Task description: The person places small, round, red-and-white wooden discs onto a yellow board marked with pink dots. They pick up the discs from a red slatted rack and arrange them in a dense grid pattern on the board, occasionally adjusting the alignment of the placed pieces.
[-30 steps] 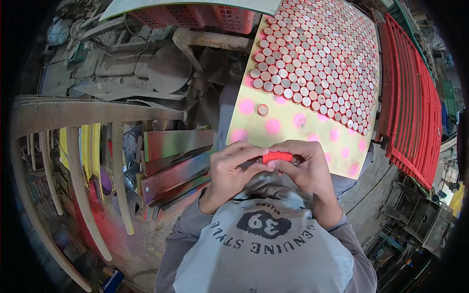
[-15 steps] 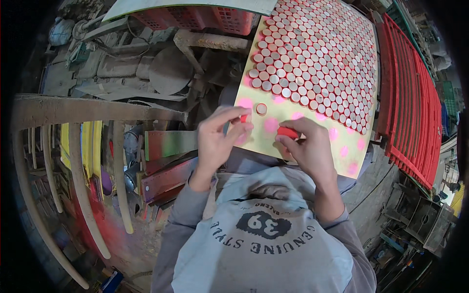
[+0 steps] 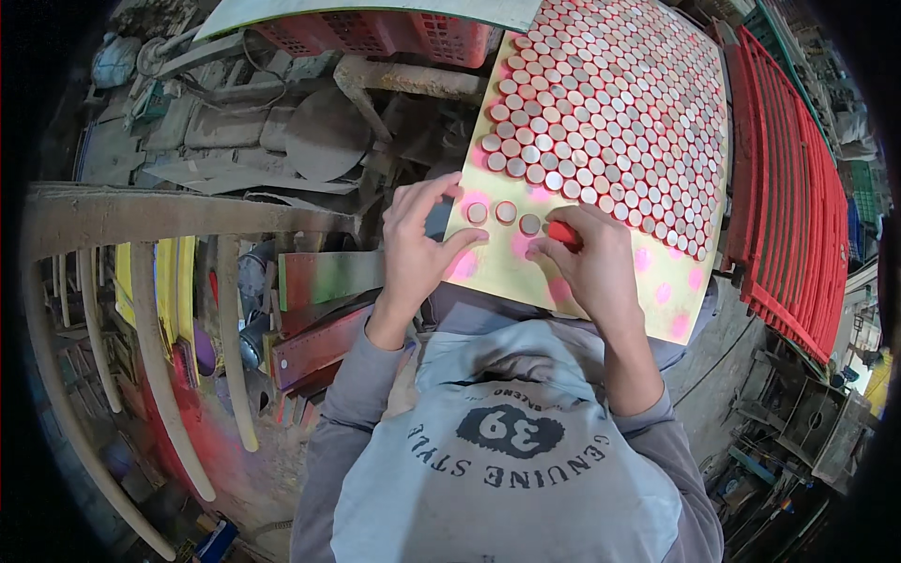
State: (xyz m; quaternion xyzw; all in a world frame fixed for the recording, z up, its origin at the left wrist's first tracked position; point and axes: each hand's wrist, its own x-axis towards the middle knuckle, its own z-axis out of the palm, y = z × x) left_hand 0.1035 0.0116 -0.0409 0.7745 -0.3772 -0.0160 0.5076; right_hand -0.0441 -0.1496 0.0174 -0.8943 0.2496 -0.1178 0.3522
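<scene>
Across my lap lies a pale yellow board [image 3: 502,280] marked with pink spots. Its far part carries a dense block of round pieces [image 3: 619,108] with pale tops and red sides. Three more stand in a short row on the near part: a left one [image 3: 477,214], a middle one [image 3: 506,212] and a right one [image 3: 530,224]. My left hand [image 3: 418,230] is beside the left one, thumb and fingers apart, holding nothing. Between the thumb and fingers of my right hand [image 3: 599,258] are red round pieces [image 3: 564,235], just right of the row; how many is hidden.
Right of the board stands a red slatted frame [image 3: 788,197]. A red plastic crate [image 3: 375,36] sits beyond it to the left, under a pale panel. Curved wooden bars [image 3: 169,366] and red painted boards [image 3: 319,347] crowd the left side.
My left hand has let go of a red round piece, now standing left of the first one, and opened. Another piece now stands to the right, beside my right hand.
</scene>
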